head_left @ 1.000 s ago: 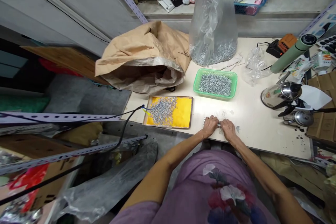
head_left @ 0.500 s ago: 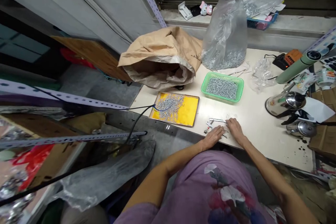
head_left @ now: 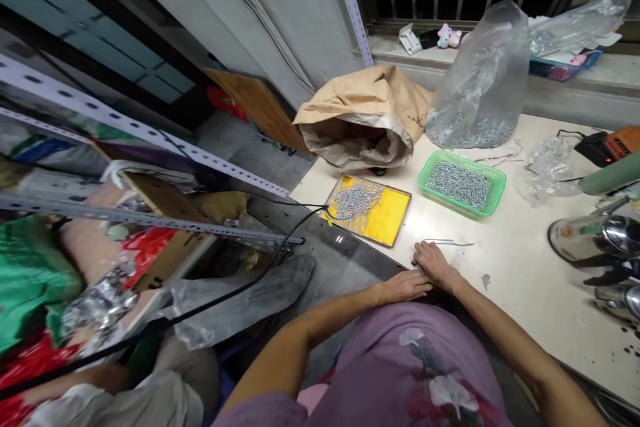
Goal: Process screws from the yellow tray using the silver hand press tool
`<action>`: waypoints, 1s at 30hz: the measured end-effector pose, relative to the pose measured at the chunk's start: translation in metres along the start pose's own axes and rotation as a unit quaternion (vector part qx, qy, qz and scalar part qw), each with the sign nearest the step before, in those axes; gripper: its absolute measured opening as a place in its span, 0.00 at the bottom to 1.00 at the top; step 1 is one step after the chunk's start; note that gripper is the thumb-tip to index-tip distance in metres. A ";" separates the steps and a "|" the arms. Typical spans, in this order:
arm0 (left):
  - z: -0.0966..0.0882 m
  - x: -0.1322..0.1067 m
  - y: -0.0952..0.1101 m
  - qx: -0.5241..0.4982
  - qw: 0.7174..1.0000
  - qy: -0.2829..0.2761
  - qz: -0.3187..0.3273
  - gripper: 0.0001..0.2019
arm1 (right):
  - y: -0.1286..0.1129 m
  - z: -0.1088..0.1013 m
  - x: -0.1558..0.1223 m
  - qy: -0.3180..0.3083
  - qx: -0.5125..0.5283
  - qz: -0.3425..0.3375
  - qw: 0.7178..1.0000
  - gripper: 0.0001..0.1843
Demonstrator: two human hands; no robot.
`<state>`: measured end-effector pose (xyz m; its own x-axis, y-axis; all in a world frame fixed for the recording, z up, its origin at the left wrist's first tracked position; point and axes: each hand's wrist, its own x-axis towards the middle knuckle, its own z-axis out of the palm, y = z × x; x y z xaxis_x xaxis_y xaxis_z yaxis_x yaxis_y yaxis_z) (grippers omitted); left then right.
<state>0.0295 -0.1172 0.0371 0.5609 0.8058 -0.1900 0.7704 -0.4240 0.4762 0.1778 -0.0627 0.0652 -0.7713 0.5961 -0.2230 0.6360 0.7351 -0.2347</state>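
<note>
My left hand (head_left: 406, 285) lies palm down at the front edge of the table (head_left: 530, 307), its fingers stretched out towards the right; what is under them is hidden. Just behind it, my right hand (head_left: 431, 261) is closed, the fingers curled down on the table top over something small and dark that I cannot make out. Thin metal tweezers (head_left: 453, 242) lie beyond the right hand. To the left is a shallow yellow tray (head_left: 395, 217) holding a heap of small silvery metal pins. A green plastic basket (head_left: 495, 195) behind it holds many similar pieces.
An open brown paper sack (head_left: 370, 100) and a clear plastic bag (head_left: 480, 87) of metal pieces stand at the back. On the right are a steel kettle (head_left: 580, 240) and a green flask (head_left: 613, 173). Black cables (head_left: 265, 273) cross at left. Another person's leg (head_left: 185, 373) shows lower left.
The view has turned left. Both hands have drawn together at the table edge; the right has moved left and closer to me. The small metal parts between them are now mostly covered.
</note>
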 end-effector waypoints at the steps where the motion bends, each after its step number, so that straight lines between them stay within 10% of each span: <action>1: -0.007 -0.008 -0.010 0.010 1.000 0.004 -0.004 0.14 | -0.003 0.003 0.004 0.002 -0.007 0.001 1.000 0.11; 9: -0.084 0.009 -0.103 0.066 0.938 0.139 -0.311 0.11 | 0.019 -0.019 0.007 0.146 0.061 0.062 0.985 0.13; 16: -0.103 0.050 -0.136 0.081 0.919 0.071 -0.379 0.10 | 0.067 -0.094 -0.014 0.348 0.045 0.294 0.889 0.21; 30: -0.111 0.054 -0.152 0.134 0.954 -0.006 -0.270 0.14 | -0.015 0.029 -0.061 0.092 0.138 0.342 0.925 0.14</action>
<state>-0.0908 0.0370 0.0495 0.0631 0.9320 -0.3569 0.9967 -0.0406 0.0703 0.2162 -0.1197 0.0550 -0.1607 0.9550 -0.2493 0.9393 0.0704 -0.3358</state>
